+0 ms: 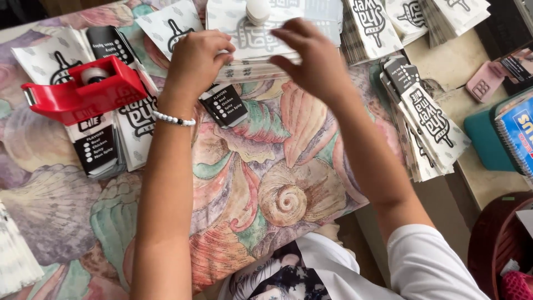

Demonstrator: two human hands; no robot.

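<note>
Both hands reach forward over a shell-patterned cloth (pixel 277 166). My left hand (pixel 197 61), with a white bead bracelet at the wrist, pinches the left edge of a white printed paper sleeve (pixel 252 41) on top of a stack. My right hand (pixel 311 55) grips the same sleeve from the right, fingers curled over its edge. A small white roll (pixel 258 10) sits on the paper just beyond the hands.
A red tape dispenser (pixel 83 89) stands at the left on more printed sleeves. Further stacks of sleeves (pixel 430 125) lie at the right and along the back. A pink stapler (pixel 484 82), a teal box (pixel 486 139) and a spiral notebook (pixel 519 136) sit far right.
</note>
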